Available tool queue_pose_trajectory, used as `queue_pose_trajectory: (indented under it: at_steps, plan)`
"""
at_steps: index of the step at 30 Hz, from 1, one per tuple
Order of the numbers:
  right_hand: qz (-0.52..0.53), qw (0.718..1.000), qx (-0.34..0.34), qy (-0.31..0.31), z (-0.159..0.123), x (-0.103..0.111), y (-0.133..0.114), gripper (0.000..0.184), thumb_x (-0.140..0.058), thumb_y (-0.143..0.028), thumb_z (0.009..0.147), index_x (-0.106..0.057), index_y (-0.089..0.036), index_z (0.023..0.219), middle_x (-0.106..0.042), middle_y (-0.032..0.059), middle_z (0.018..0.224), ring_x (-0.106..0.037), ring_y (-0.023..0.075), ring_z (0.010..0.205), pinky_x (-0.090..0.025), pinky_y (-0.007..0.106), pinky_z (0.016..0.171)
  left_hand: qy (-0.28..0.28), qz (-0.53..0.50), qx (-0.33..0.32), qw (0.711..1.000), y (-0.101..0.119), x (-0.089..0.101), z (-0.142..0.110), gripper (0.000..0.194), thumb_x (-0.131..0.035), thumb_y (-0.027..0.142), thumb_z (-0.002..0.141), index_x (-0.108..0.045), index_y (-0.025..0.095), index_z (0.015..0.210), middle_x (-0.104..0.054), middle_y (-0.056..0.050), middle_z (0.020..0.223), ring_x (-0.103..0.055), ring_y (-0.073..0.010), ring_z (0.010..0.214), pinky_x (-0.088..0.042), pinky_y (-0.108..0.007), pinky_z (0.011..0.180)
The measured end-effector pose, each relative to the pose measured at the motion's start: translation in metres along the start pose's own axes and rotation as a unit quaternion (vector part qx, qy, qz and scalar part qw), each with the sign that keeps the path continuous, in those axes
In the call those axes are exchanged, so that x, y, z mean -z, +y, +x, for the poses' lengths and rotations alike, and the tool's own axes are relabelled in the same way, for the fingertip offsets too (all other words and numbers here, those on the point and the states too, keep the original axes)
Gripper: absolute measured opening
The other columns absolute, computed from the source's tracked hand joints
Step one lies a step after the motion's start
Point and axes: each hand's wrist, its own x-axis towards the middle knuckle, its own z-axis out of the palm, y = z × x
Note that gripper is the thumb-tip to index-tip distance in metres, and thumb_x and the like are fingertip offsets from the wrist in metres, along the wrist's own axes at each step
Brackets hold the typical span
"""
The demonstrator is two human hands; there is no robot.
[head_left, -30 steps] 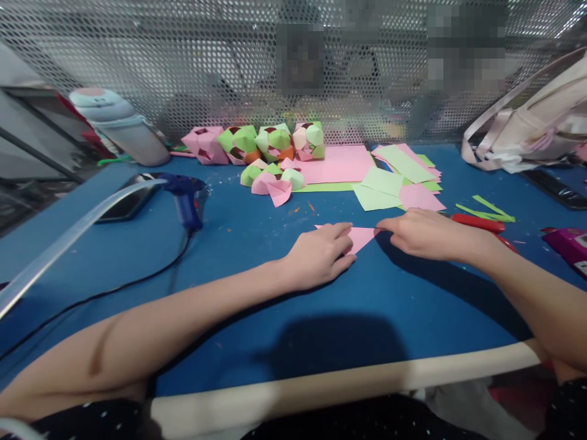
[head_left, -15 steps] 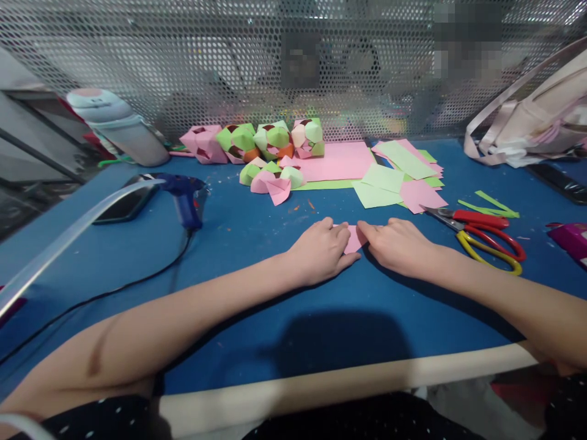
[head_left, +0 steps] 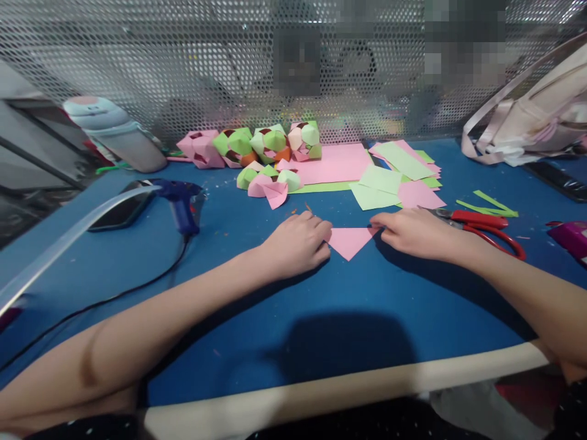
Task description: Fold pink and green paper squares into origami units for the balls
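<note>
A pink paper [head_left: 349,242], folded into a triangle with its point toward me, lies on the blue table in front of me. My left hand [head_left: 299,244] is closed on its left corner, thumb and fingers together. At the right corner, my right hand [head_left: 408,235] pinches the paper between thumb and forefinger. Just behind my right hand are cut square sheets, among them a pink one [head_left: 420,194] and a pale green one [head_left: 376,187]. Scissors [head_left: 486,225] with red handles lie by my right wrist, partly hidden by it.
Folded paper shapes [head_left: 238,146] stand in a row at the back, by a perforated metal screen [head_left: 220,67]. A blue glue gun [head_left: 182,205] with a trailing cord is on the left, near a bottle [head_left: 119,134]. Green paper strips [head_left: 488,206] lie right, below a bag [head_left: 541,110].
My hands have moved apart, the left one further left and the right one slightly right. More of the folded pink triangle shows between them. My right arm now covers the scissors' yellow handle.
</note>
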Motion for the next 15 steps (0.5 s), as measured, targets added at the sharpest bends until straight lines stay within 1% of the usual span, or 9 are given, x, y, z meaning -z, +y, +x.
queue_pose_trajectory:
  at_steps: [2,4,6,8,10,12,15]
  plan:
    - [0.072,0.997,-0.007,0.018,0.004,-0.002,0.004,0.036,-0.042,-0.023,0.085,-0.063,-0.023,0.114,-0.071,0.006,0.106,-0.066,0.0245,0.093,-0.048,0.034,0.076,0.02,-0.041,-0.039,0.998,-0.003,-0.006,0.003,0.023,-0.044,0.023,0.088,-0.059,0.014,0.103,-0.064,-0.012,0.1,-0.057,-0.0236,0.093,-0.044,-0.037,0.083]
    - [0.131,0.991,-0.007,0.034,0.007,-0.005,0.008,0.039,-0.044,-0.02,0.083,-0.062,-0.02,0.117,-0.071,0.0053,0.108,-0.065,0.0217,0.096,-0.048,0.032,0.082,0.035,-0.072,-0.064,0.995,-0.006,-0.013,0.006,0.023,-0.044,0.019,0.088,-0.059,0.015,0.104,-0.063,-0.012,0.103,-0.057,-0.0222,0.094,-0.045,-0.036,0.084]
    - [0.17,0.984,-0.006,0.054,0.009,-0.008,0.012,0.041,-0.045,-0.017,0.081,-0.062,-0.018,0.118,-0.071,0.0048,0.108,-0.064,0.0207,0.098,-0.048,0.031,0.085,0.048,-0.086,-0.074,0.992,-0.008,-0.02,0.008,0.022,-0.042,0.017,0.089,-0.06,0.015,0.1,-0.063,-0.012,0.1,-0.057,-0.0214,0.093,-0.045,-0.036,0.084]
    - [0.196,0.977,-0.015,0.085,0.01,-0.01,0.015,0.042,-0.045,-0.015,0.081,-0.06,-0.017,0.12,-0.07,0.0055,0.112,-0.064,0.0207,0.098,-0.048,0.032,0.086,0.061,-0.089,-0.074,0.991,-0.011,-0.026,0.009,0.023,-0.039,0.017,0.091,-0.061,0.015,0.094,-0.064,-0.012,0.095,-0.057,-0.0208,0.09,-0.046,-0.035,0.082]
    - [0.219,0.968,-0.03,0.12,0.012,-0.013,0.018,0.042,-0.046,-0.017,0.083,-0.058,-0.016,0.123,-0.067,0.0077,0.118,-0.064,0.0206,0.097,-0.048,0.033,0.085,0.077,-0.092,-0.063,0.991,-0.014,-0.03,0.01,0.025,-0.037,0.018,0.092,-0.061,0.014,0.09,-0.064,-0.012,0.09,-0.057,-0.0202,0.087,-0.047,-0.034,0.079]
    - [0.247,0.957,-0.043,0.147,0.015,-0.015,0.019,0.04,-0.046,-0.021,0.086,-0.056,-0.015,0.124,-0.063,0.0104,0.123,-0.064,0.02,0.094,-0.049,0.035,0.085,0.1,-0.103,-0.039,0.989,-0.014,-0.032,0.01,0.026,-0.036,0.018,0.092,-0.061,0.013,0.089,-0.064,-0.011,0.086,-0.058,-0.0196,0.084,-0.047,-0.033,0.076]
    - [0.301,0.934,-0.072,0.176,0.02,-0.023,0.017,0.043,-0.05,-0.034,0.088,-0.051,-0.014,0.126,-0.06,0.0144,0.125,-0.064,0.0199,0.093,-0.049,0.037,0.086,0.154,-0.151,0.023,0.976,-0.011,-0.029,0.01,0.024,-0.039,0.019,0.09,-0.062,0.012,0.088,-0.065,-0.01,0.082,-0.058,-0.0175,0.076,-0.046,-0.03,0.072]
